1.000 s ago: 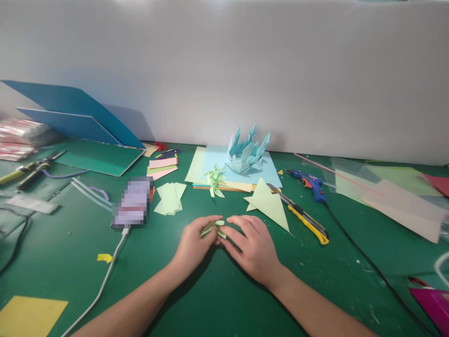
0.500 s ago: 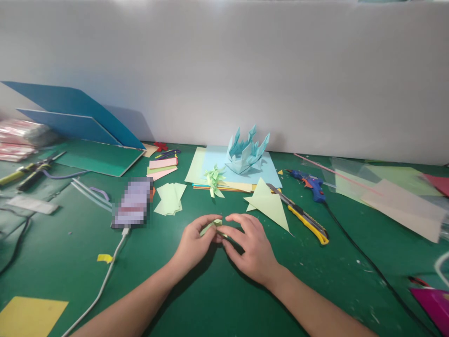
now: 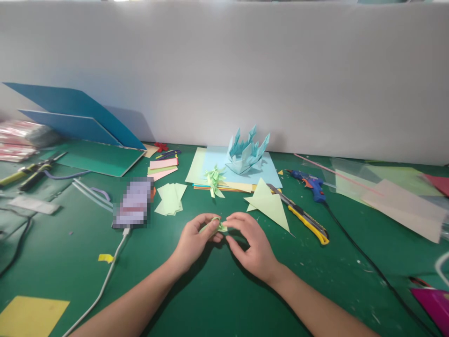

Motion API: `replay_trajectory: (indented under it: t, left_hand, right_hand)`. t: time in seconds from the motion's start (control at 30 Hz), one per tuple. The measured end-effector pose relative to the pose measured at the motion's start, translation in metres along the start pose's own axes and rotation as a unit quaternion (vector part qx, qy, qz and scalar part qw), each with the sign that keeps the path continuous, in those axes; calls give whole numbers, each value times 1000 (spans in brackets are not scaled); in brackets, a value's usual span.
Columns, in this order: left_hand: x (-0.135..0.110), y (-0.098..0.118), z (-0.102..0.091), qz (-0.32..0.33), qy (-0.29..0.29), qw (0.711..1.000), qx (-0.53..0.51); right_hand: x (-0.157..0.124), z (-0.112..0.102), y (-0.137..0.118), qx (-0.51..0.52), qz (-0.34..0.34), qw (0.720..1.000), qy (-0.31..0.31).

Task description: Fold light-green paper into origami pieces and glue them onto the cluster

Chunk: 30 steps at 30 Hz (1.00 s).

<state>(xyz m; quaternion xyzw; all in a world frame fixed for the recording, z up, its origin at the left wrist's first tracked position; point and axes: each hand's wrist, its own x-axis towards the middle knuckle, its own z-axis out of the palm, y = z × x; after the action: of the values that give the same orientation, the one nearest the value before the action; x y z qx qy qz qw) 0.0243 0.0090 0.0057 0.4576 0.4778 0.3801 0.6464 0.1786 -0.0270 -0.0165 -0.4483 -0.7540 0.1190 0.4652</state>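
Note:
A small folded piece of light green paper (image 3: 222, 228) is pinched between the thumb and fingers of my left hand (image 3: 192, 241), and part of it is hidden by them. My right hand (image 3: 256, 245) is at the paper's right end, its fingertips touching or very close to it. The right thumb stands apart from the fingers. Beyond my hands, a light green folded paper cluster (image 3: 214, 178) lies at the front of a stack of coloured sheets. On that stack stands a pale blue origami piece (image 3: 242, 161) with upright points.
Green paper strips (image 3: 170, 199) and a phone (image 3: 133, 202) on a white cable lie left. To the right are green paper triangles (image 3: 270, 206), a yellow utility knife (image 3: 305, 222) and a blue glue gun (image 3: 317, 189) with a black cord. A blue folder (image 3: 84, 117) leans far left.
My right fingers have drawn back slightly to the right from the green paper, so more of its right end shows. My left hand keeps its pinch on it.

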Motion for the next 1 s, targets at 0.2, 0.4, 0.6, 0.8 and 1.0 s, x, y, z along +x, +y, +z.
replay_trajectory:
  t: [0.2, 0.4, 0.6, 0.8, 1.0]
  left_hand:
    - [-1, -1, 0, 12, -6, 999, 36]
    - [-4, 1, 1, 31, -16, 997, 72]
    - [-5, 3, 1, 8, -39, 999, 26]
    - [-6, 2, 2, 20, -44, 998, 34]
    - [-10, -1, 5, 32, -30, 997, 58]
  right_hand:
    - [3, 1, -1, 66, 101, 993, -6]
    - [6, -2, -5, 75, 89, 993, -31]
    - [4, -1, -2, 91, 107, 990, -16]
    - [4, -1, -3, 82, 103, 991, -18]
    - [5, -2, -7, 65, 84, 994, -26]
